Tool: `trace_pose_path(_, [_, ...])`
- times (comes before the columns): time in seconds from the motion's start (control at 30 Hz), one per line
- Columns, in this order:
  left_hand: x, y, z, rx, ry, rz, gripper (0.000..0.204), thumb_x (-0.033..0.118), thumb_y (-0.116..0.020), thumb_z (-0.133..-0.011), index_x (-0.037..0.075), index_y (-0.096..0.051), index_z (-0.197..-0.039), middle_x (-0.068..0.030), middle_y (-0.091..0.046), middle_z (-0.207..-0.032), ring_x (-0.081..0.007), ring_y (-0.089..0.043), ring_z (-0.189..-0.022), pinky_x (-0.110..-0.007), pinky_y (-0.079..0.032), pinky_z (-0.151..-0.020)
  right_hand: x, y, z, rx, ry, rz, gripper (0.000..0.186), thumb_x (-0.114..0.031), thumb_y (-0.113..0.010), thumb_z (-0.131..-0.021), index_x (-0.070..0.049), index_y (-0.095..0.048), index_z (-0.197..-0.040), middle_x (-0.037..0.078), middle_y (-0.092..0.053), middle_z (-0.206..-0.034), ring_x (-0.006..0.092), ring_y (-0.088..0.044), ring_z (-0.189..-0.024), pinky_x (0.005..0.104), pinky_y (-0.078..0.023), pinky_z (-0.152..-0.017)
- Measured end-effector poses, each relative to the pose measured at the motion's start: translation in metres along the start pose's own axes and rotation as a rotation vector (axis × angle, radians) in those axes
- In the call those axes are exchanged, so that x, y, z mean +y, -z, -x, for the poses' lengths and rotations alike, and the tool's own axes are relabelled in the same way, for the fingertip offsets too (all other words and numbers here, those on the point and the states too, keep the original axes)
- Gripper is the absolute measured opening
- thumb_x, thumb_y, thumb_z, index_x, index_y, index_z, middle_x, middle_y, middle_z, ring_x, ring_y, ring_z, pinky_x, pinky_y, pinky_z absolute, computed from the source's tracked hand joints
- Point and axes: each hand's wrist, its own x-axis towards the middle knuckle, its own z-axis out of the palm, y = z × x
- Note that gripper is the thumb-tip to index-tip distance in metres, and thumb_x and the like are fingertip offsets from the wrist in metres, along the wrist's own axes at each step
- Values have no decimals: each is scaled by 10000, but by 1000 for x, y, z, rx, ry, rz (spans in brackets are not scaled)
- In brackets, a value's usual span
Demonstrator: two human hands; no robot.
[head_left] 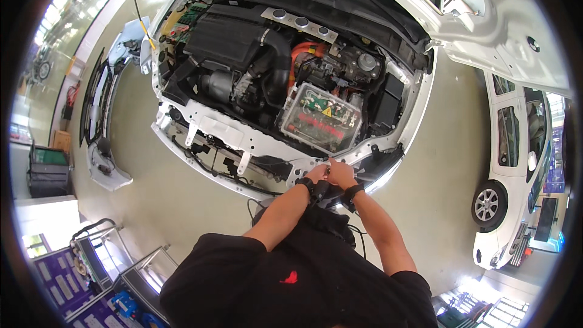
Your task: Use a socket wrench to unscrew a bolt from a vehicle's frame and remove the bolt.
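Observation:
My left hand [317, 174] and my right hand [342, 174] meet at the front edge of a car's open engine bay, over the white front crossmember [221, 133]. Both sets of fingers are closed and pressed together around something small and dark, mostly hidden by the hands. Just beyond them sits a clear-covered box [322, 118] with a yellow warning triangle and circuit boards inside. Dark bands circle both my wrists. Black cables hang below my forearms, close to my body.
A black engine cover [221, 35], orange cables [302, 54] and a black box [388, 102] fill the bay. The white hood [510, 30] stands raised at upper right. A removed bumper [104, 115] lies left on the floor; a white car [507, 140] stands right.

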Motion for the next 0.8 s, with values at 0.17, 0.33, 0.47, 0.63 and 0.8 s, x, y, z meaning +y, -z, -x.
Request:
trace_pose_path(0.17, [21, -45, 20, -78, -304, -626, 145, 15, -536, -732, 59, -535, -870, -37, -549, -656, -140, -542, -592, -279, -433, -523, 43, -37, 3, -381, -527, -953, 584, -238, -639, -651, -47, -448, -1169, 181, -628, -863, 311, -621, -801, 404, -488, -653])
trace_pose_path(0.33, [-4, -10, -8, 195, 210, 160, 103, 75, -478, -773, 41, -558, -829, -36, -537, -626, -168, -557, -625, -274, -459, -619, 10, -13, 10, -57, -37, -114, 398, -258, -643, -675, -58, -527, -1000, 158, -622, -770, 263, -616, -709, 390, -470, -616])
trace_pose_path(0.47, [26, -59, 6, 222, 108, 28, 72, 98, -479, -779, 60, -535, -755, -41, -539, -635, -173, -559, -629, -325, -468, -645, 36, -20, 8, 87, 64, 232, 288, -217, -632, -671, -81, -530, -904, 95, -615, -703, 274, -617, -716, 401, -468, -606])
trace_pose_path(0.63, [-10, 13, -12, -39, -16, -411, 86, 71, -562, -734, 53, -558, -817, -45, -586, -740, -142, -565, -684, -313, -469, -647, 13, -7, -3, -28, -15, 60, 295, -166, -612, -676, -56, -558, -944, 132, -632, -768, 289, -622, -748, 381, -482, -627])
trace_pose_path(0.8, [51, -65, 49, 11, -388, -694, 128, 60, -602, -687, 31, -555, -803, -49, -582, -715, -121, -542, -636, -313, -422, -567, 24, -9, 1, -436, -461, -833, 291, -158, -588, -616, -3, -579, -863, 108, -605, -704, 204, -564, -579, 326, -438, -449])
